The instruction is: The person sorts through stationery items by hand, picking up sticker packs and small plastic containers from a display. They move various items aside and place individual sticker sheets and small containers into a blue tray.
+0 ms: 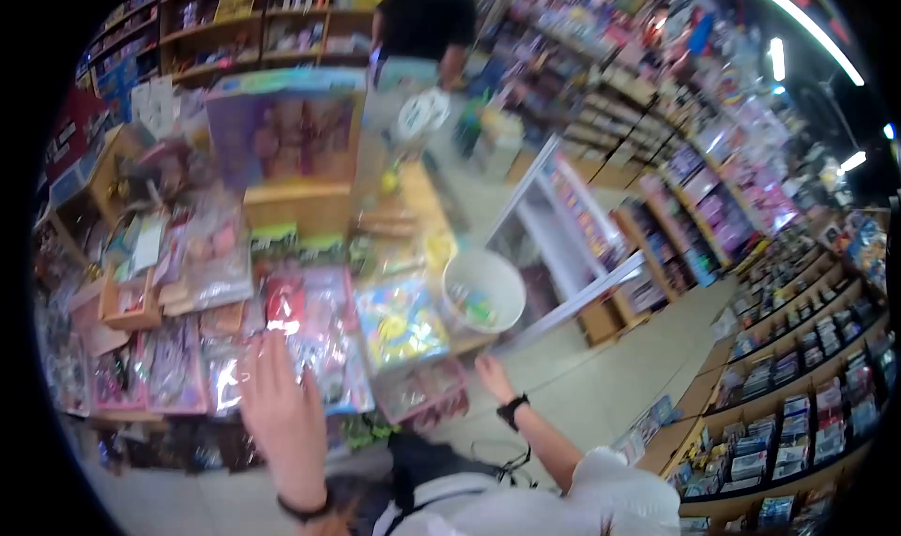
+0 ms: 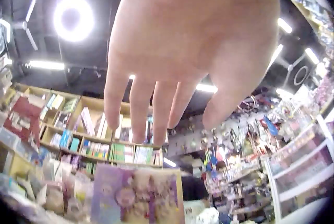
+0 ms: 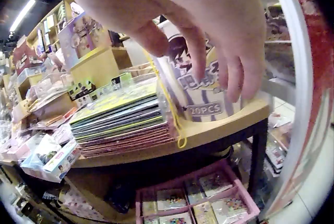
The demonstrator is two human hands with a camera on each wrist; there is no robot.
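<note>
My left hand (image 1: 282,409), fingers straight and holding nothing, hovers over the pink and clear plastic packages (image 1: 324,348) at the table's front. In the left wrist view the same hand (image 2: 193,36) spreads its thumb away from the fingers. My right hand (image 1: 493,376) hangs just off the table corner, below the white bucket (image 1: 514,292). Seen from the right wrist, its loosely bent fingers (image 3: 235,80) overlap the bucket's striped side, printed "20PCS", and grip nothing. Beside the bucket lies a stack of flat packs (image 3: 122,122), the top one yellow and blue.
A purple boxed set (image 1: 282,128) stands at the table's back. Below the table edge sits a pink divided basket (image 1: 424,390). A white-framed rack (image 1: 554,245) rises on the right, and shelves of small goods (image 1: 779,386) line the aisle. A person in black (image 1: 427,20) stands beyond.
</note>
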